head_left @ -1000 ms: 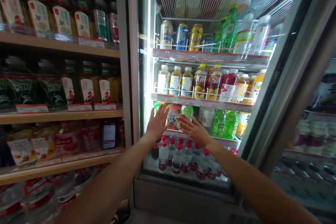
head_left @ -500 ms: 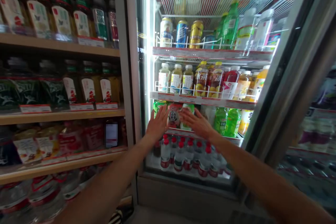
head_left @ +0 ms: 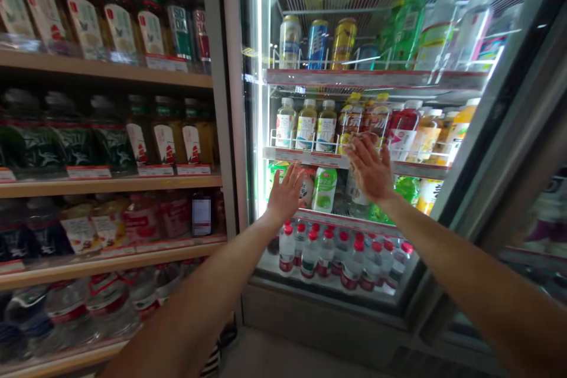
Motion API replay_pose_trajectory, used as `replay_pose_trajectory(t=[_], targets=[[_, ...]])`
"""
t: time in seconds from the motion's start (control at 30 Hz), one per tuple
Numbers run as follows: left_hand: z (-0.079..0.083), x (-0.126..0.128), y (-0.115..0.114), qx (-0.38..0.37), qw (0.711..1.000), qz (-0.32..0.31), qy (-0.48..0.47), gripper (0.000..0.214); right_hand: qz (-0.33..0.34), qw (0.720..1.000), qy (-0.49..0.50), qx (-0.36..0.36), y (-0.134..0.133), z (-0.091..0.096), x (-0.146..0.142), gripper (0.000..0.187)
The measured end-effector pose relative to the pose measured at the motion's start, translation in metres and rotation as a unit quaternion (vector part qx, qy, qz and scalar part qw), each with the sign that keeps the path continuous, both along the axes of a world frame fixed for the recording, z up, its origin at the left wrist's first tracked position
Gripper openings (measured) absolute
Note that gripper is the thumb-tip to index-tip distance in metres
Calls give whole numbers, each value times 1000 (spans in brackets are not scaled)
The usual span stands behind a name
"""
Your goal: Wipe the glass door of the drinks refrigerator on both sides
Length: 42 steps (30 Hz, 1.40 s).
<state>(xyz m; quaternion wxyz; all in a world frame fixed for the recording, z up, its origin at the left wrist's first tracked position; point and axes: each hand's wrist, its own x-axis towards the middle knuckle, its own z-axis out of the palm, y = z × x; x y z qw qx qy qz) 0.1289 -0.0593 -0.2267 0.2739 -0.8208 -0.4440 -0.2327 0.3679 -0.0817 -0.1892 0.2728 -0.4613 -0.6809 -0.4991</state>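
Observation:
Both my arms stretch toward a lit drinks fridge. My left hand [head_left: 286,194] is open, its fingers extended, in front of the lower drinks shelf. It hides part of a dark red package, and a green-and-white bottle [head_left: 325,189] stands just to its right. Higher up, my right hand [head_left: 368,166] is open with fingers spread, holding nothing. It overlaps the shelf edge and the iced tea bottles with yellow caps [head_left: 352,115]. Whether either hand touches the glass or any bottle, I cannot tell. Below them stand several red-capped water bottles [head_left: 325,253].
On the left, wooden shelves [head_left: 110,186] carry several rows of bottles. A small lit screen [head_left: 202,217] stands on one of them. Cans [head_left: 318,44] and larger bottles fill the upper fridge shelf. A metal door frame [head_left: 496,147] borders the fridge on the right.
My right hand has risen and moved right, away from my left hand. The left hand has shifted slightly right in the picture. The view has also moved, and the green-and-white bottle is now uncovered.

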Motion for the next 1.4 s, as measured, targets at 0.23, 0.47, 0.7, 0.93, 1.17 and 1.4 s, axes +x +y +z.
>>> replay_pose_trajectory(t=[0.23,0.47,0.7,0.93,1.17,1.4], targets=[[5,13,-7,-13,1000,9,-10,72,60,978,-177,-88,-15,-17,23,49],[14,18,-12,6,1000,-6,11,69,-33,998,32,50,-26,-5,43,41],[20,27,-6,46,998,-50,-13,64,-58,998,-18,11,-34,-1,67,46],[30,38,-2,77,994,-64,-32,60,-72,997,4,29,-44,-4,88,48],[53,82,0,127,983,-115,-59,59,-115,972,123,164,-42,27,122,42],[62,135,8,180,962,-167,-123,60,-37,992,19,118,-44,-37,124,39]])
